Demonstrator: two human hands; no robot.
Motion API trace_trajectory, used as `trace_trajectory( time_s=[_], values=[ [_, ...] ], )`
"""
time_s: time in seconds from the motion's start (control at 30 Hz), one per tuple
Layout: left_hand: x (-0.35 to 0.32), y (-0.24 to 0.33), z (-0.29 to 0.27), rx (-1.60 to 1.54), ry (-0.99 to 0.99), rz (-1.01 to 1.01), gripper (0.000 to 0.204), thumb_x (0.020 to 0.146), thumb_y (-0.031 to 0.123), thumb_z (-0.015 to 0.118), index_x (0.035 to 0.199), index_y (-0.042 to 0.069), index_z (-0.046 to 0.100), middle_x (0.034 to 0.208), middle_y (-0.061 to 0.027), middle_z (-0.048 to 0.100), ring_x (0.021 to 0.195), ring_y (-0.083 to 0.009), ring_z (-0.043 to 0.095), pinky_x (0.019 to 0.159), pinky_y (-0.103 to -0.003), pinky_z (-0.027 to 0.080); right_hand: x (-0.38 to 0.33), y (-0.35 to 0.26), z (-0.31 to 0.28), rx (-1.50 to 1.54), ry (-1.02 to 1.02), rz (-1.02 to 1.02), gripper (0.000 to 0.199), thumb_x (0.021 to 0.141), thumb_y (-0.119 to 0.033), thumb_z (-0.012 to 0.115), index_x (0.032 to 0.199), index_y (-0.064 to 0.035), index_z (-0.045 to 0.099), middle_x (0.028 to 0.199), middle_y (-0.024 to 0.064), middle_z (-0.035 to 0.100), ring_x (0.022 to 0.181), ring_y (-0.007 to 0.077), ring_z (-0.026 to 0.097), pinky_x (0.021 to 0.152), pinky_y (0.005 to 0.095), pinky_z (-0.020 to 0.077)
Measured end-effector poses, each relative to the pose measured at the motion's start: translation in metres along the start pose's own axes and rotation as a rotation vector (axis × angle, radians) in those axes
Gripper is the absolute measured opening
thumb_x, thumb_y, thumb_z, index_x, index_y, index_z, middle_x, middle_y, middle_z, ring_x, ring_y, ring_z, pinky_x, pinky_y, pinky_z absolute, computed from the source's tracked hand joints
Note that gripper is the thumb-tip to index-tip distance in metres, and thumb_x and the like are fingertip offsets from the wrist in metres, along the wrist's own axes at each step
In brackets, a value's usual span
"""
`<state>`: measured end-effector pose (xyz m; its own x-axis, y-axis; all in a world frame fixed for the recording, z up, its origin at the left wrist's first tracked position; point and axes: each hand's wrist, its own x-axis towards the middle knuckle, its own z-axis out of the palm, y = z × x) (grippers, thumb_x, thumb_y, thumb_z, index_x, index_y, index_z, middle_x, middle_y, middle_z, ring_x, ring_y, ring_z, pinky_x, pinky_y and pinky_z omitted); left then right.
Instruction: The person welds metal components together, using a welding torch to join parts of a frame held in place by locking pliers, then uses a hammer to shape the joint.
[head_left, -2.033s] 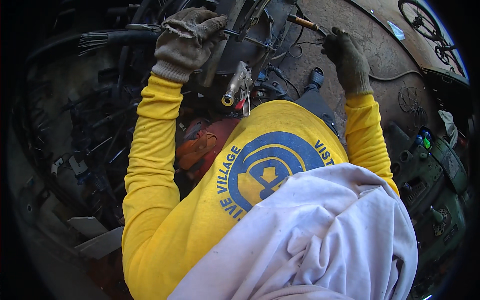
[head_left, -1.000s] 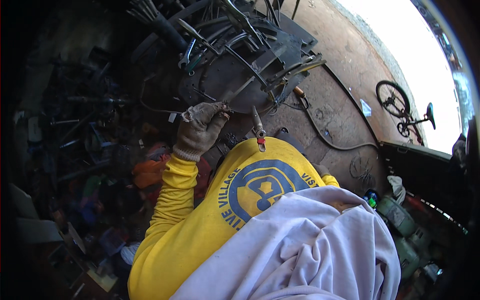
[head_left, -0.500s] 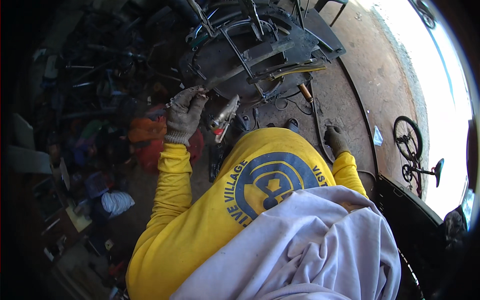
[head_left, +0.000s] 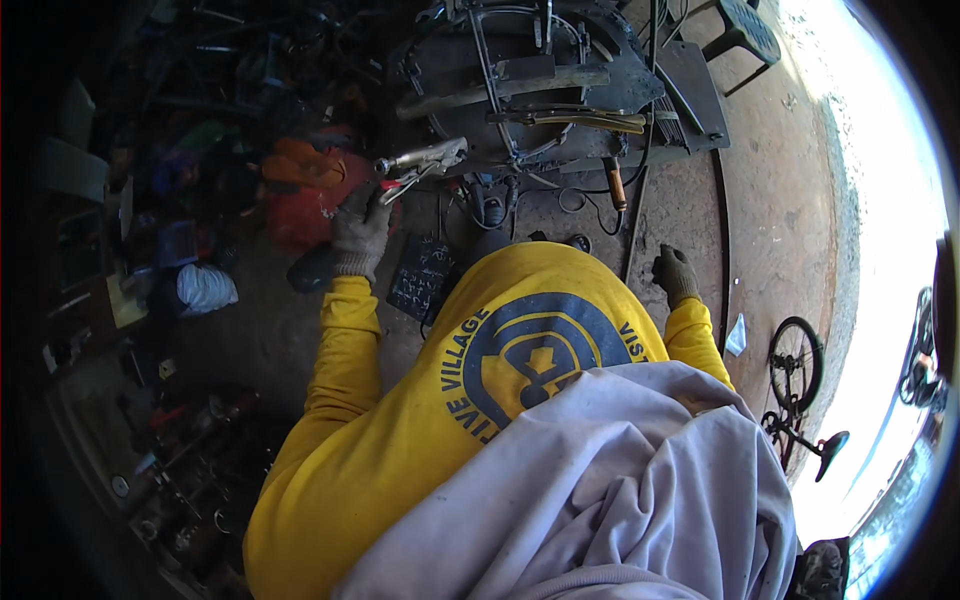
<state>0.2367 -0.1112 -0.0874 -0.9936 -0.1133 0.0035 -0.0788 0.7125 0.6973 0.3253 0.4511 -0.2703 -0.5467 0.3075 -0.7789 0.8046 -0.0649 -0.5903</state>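
Note:
My left hand (head_left: pixel 362 228), in a grey-brown knit glove, is closed at the handle end of metal locking pliers (head_left: pixel 430 157) with a red lever. The pliers' jaws point right, toward a round metal frame (head_left: pixel 490 85) of bars and hoops on a dark work table. My right hand (head_left: pixel 676 274), in a darker glove, hangs low at my right side with its fingers curled; nothing shows sticking out of it. Left of its reach, an electrode holder with a wooden-brown handle (head_left: pixel 615 188) hangs by the table edge.
A red rounded object (head_left: pixel 300 208) with orange cloth lies behind my left hand. A dark box (head_left: pixel 422 272) with white marks sits on the floor. Cables (head_left: pixel 575 200) run under the table. A bicycle (head_left: pixel 795 375) and a plastic chair (head_left: pixel 742 42) are at the right; clutter fills the left.
The pliers have swung from below right of my left hand to above it, turning to point right. The view has shifted; the table now appears higher. My right hand remains curled.

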Motion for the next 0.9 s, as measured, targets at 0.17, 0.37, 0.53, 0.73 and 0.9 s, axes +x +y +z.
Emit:
trace_trajectory(
  time_s=[0.17,0.37,0.53,0.73,0.9],
  values=[
    [0.031,0.061,-0.033,0.012,0.222,0.188,0.025,0.099,0.022,0.067,0.117,0.006,0.072,0.108,-0.0119,0.075,0.098,-0.0228,0.073,0.084,-0.035,0.056,-0.058,-0.106,0.024,0.243,-0.087,-0.457,0.046,0.108,-0.04,0.052,0.128,-0.0003,0.064,0.087,0.007,0.067,0.073,0.0147,0.062,0.068,0.0292,0.051],
    [0.115,0.173,-0.066,-0.236,-0.072,0.535,0.036,0.1,0.023,0.068,0.13,0.002,0.066,0.114,-0.0121,0.075,0.104,-0.0195,0.073,0.09,-0.03,0.057,-0.149,-0.214,0.078,0.233,-0.132,-0.864,0.046,0.108,-0.038,0.054,0.131,0.0011,0.062,0.09,0.0073,0.069,0.082,0.0142,0.065,0.076,0.0287,0.053],
    [0.181,0.242,-0.009,-0.545,-0.76,0.623,0.032,0.103,0.016,0.06,0.132,0.003,0.06,0.124,-0.0063,0.069,0.117,-0.0167,0.062,0.102,-0.033,0.049,-0.169,-0.236,0.11,0.218,-0.024,-0.819,0.045,0.106,-0.039,0.058,0.122,0.0027,0.064,0.09,0.008,0.07,0.077,0.0164,0.067,0.074,0.0294,0.0539],
    [0.237,0.249,0.027,-0.285,-1.039,0.728,0.034,0.105,0.021,0.06,0.134,0.005,0.063,0.122,-0.0043,0.07,0.113,-0.0128,0.061,0.101,-0.03,0.048,-0.191,-0.241,0.14,0.224,0.23,-0.748,0.043,0.104,-0.039,0.063,0.11,0.0032,0.069,0.087,0.0098,0.072,0.074,0.0168,0.068,0.069,0.0295,0.0533],
    [0.234,0.264,0.048,-0.155,-1.178,0.719,0.035,0.104,0.025,0.061,0.133,0.007,0.066,0.119,-0.0054,0.071,0.11,-0.014,0.062,0.099,-0.03,0.048,-0.199,-0.25,0.143,0.244,0.235,-0.683,0.048,0.102,-0.044,0.064,0.105,0.0032,0.07,0.084,0.0098,0.071,0.072,0.0166,0.068,0.065,0.0283,0.0529]
  ],
)
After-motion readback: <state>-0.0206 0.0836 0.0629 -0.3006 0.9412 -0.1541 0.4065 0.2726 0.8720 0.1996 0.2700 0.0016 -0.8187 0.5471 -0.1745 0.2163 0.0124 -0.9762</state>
